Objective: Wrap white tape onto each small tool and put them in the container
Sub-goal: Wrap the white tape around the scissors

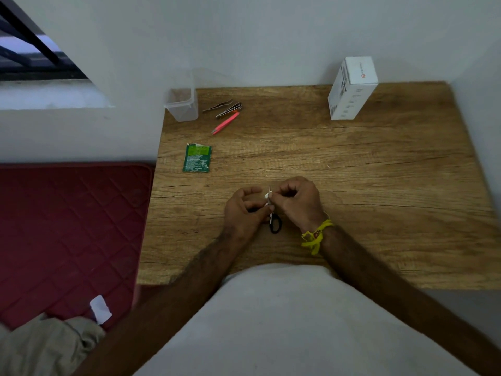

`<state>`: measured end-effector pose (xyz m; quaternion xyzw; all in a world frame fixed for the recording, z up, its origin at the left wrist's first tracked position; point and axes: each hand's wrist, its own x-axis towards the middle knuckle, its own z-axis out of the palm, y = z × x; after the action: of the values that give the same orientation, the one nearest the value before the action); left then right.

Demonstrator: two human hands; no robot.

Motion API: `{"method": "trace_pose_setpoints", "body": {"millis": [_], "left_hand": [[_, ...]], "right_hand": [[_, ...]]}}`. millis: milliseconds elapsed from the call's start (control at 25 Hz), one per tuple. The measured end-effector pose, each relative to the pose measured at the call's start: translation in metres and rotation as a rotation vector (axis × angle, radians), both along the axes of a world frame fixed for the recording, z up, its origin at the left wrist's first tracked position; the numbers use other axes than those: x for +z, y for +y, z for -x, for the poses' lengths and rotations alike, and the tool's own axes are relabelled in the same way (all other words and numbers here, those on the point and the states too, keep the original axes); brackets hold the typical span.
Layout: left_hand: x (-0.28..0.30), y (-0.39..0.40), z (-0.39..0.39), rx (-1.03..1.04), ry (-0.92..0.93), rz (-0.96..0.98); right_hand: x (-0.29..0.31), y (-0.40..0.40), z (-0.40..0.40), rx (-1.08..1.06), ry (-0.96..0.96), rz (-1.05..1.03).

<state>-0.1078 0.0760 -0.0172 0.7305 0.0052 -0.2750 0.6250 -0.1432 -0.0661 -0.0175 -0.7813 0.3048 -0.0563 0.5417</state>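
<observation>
**Both hands on small scissors at table centre**

A clear container (182, 105), metal tweezers (217, 106), nail clipper (229, 110), pink tweezers (225, 123), green sachet (197, 158) and white box (352, 88) sit on the table (379, 185). Left hand (245, 208) grips black-handled scissors (275, 222); right hand (298, 203) pinches white tape (267, 196) against them.

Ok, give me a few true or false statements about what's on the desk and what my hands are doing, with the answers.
1. Both hands, left hand and right hand, work on the small black-handled scissors with white tape. True.
2. The clear container already holds several tools. False: it looks empty.
3. The pink tweezers lie on the desk near the container. True.
4. The white box stands at the desk's near left corner. False: it stands at the far right.
5. The green packet lies inside the container. False: it lies flat on the desk.
</observation>
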Motion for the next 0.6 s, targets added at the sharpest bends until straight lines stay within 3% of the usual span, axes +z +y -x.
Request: {"method": "trace_pose_setpoints", "body": {"millis": [600], "left_hand": [[-0.0030,-0.0010,0.0011,-0.063,-0.017,0.048]], "right_hand": [[0.0030,-0.0023,-0.0013,0.005,0.043,-0.020]]}}
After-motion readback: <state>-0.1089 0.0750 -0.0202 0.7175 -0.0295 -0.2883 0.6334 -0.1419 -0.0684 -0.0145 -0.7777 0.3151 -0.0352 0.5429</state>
